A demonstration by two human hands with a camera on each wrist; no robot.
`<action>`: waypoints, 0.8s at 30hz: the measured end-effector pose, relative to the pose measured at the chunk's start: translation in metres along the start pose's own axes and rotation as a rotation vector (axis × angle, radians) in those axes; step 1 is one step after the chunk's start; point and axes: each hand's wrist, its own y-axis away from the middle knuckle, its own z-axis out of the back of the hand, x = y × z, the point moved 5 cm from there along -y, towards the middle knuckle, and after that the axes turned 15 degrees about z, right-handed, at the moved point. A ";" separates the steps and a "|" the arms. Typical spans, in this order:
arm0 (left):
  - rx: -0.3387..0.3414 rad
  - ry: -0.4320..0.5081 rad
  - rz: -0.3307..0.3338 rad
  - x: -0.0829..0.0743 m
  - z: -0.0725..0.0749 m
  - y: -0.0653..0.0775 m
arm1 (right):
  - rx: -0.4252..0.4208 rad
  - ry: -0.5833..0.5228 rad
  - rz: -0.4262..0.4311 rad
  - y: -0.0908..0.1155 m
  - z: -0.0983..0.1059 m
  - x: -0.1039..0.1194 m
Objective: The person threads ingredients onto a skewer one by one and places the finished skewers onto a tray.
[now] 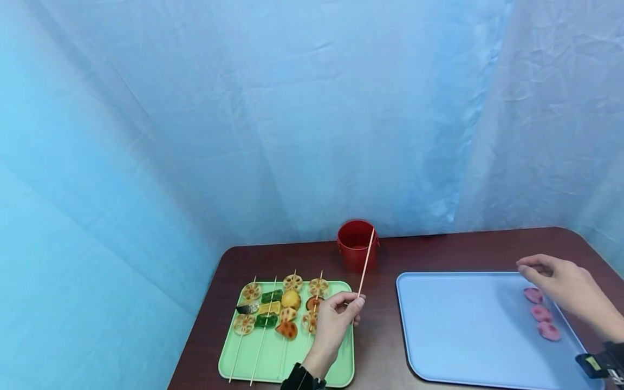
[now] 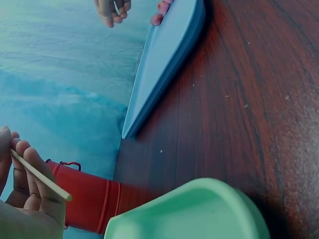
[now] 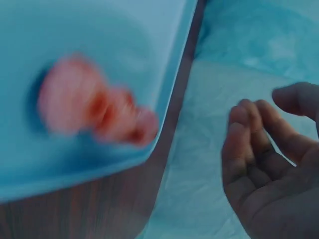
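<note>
My left hand [image 1: 333, 325] pinches a thin wooden skewer [image 1: 366, 262] between thumb and fingers, its tip pointing up and overlapping the red bucket [image 1: 350, 259] in the head view. In the left wrist view the skewer [image 2: 42, 177] is bare, with its blunt end showing. My right hand [image 1: 565, 284] hovers near the back right corner of the blue tray [image 1: 468, 325], fingers loosely bent, nothing in its grasp. Just below that hand, several pink round pieces [image 1: 541, 313] lie in a row along the tray's right side; they look blurred in the right wrist view.
A light green tray [image 1: 273, 365] at the left bears several loaded skewers, with lotus root slices [image 1: 252, 291], green pieces [image 1: 266, 322] and a yellow ball [image 1: 291, 299]. The dark wooden table [image 1: 377, 330] shows between the trays. Blue cloth [image 1: 312, 119] hangs behind the table.
</note>
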 end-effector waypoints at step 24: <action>-0.002 -0.031 0.033 0.012 0.008 0.001 | 0.288 0.243 -0.019 0.001 -0.028 -0.025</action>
